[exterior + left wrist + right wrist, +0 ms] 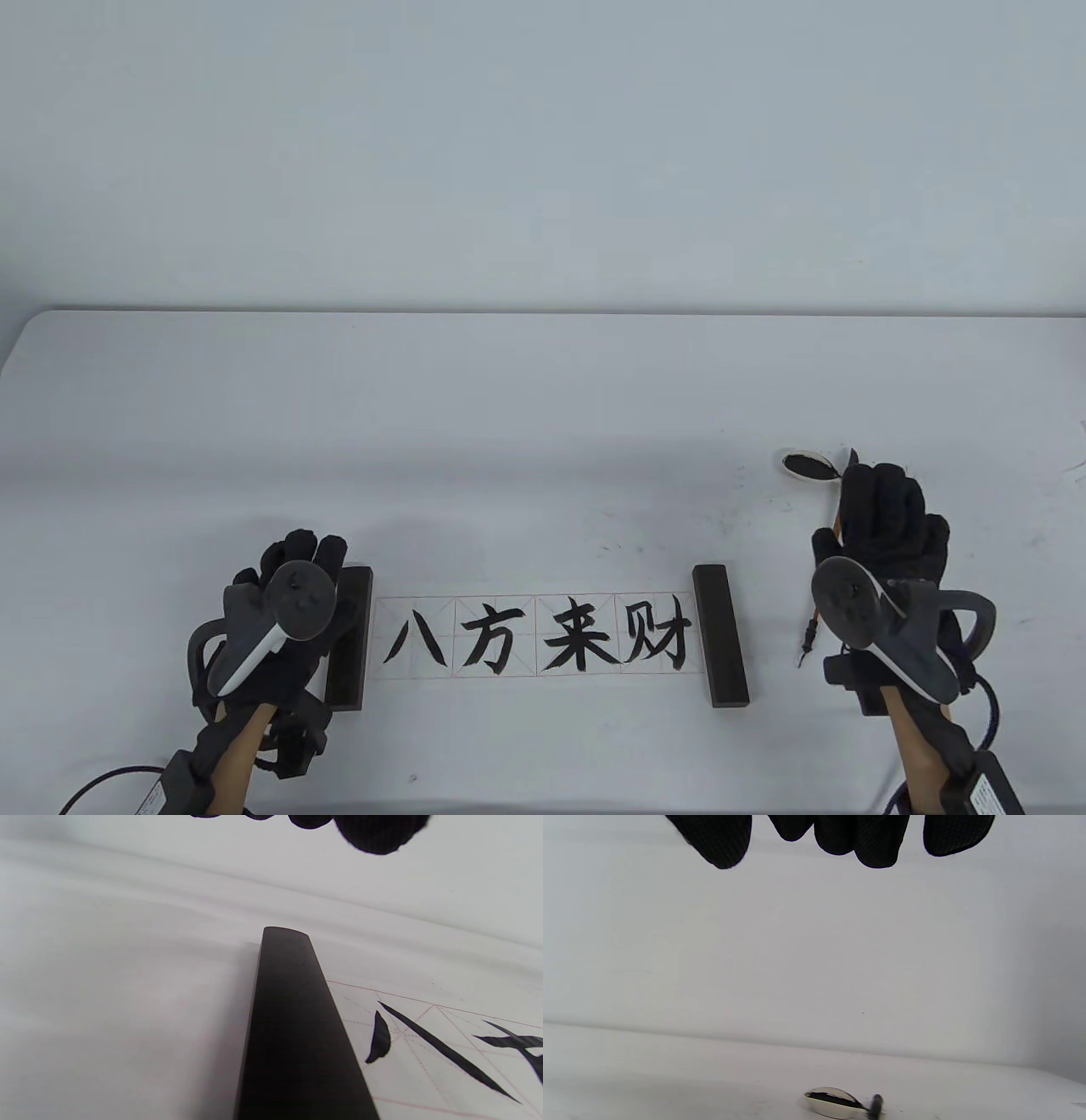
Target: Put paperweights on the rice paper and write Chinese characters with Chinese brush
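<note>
On the bench [543, 407], the rice paper [538, 638] lies pinned between 2 paperweights [719, 636], the left grip [293, 611] relaxed, the right grip [882, 543] apparently pinching the brush [827, 560]; dragging it could smear wet ink.

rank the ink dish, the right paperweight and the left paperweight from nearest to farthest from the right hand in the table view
1. Ink dish: just beyond the right hand, toward the far left of its fingertips.
2. Right paperweight: to the hand's left, on the right end of the rice paper.
3. Left paperweight: across the sheet, beside the left hand.

Dish and right paperweight are fairly close in rank.
</note>
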Motion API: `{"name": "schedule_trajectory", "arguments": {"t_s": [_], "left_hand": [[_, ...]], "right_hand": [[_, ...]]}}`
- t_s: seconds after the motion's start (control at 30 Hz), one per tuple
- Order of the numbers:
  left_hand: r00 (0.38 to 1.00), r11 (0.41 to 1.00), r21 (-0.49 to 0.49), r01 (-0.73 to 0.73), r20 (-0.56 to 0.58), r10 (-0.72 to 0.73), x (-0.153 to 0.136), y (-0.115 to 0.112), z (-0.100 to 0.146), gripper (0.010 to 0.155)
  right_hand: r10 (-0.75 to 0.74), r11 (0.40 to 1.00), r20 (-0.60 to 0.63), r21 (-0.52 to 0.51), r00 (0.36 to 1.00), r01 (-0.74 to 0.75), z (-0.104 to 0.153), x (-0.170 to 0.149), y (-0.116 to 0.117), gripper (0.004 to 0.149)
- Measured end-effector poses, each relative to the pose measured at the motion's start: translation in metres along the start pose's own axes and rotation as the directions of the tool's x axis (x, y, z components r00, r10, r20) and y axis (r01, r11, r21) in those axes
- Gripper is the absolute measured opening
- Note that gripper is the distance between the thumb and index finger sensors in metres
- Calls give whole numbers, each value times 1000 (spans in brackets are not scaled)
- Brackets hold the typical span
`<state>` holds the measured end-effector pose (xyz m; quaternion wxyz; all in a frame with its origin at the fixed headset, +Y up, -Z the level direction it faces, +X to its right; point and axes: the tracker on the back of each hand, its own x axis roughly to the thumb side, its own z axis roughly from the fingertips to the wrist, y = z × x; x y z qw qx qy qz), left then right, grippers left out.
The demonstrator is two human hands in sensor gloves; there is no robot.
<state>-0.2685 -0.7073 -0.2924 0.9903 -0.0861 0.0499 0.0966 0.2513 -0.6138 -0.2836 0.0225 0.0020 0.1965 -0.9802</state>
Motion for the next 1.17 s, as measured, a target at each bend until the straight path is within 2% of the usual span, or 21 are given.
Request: {"name": "schedule_trajectory", "arguments": {"t_s": [0.1,0.23,0.33,0.43,1.17], "left_hand": [[1000,1000,21,0,3,0,0,1,2,77],[1000,999,36,-9,5,9,0,2,2,78],[1000,999,36,-10,8,9,0,2,2,78],[1000,999,43,-10,15,9,0,3,2,78],[1000,1000,28,-11,19,11,0,2,1,78]], "right_hand": [[-95,995,39,-9,995,95,11,15,6,72],[-213,976,56,48,975,210,20,26,29,72],[-200,974,74,121,977,190,22,29,43,72],[-158,982,95,123,983,146,23,31,50,72],[-155,979,113,152,981,137,25,33,55,71]]}}
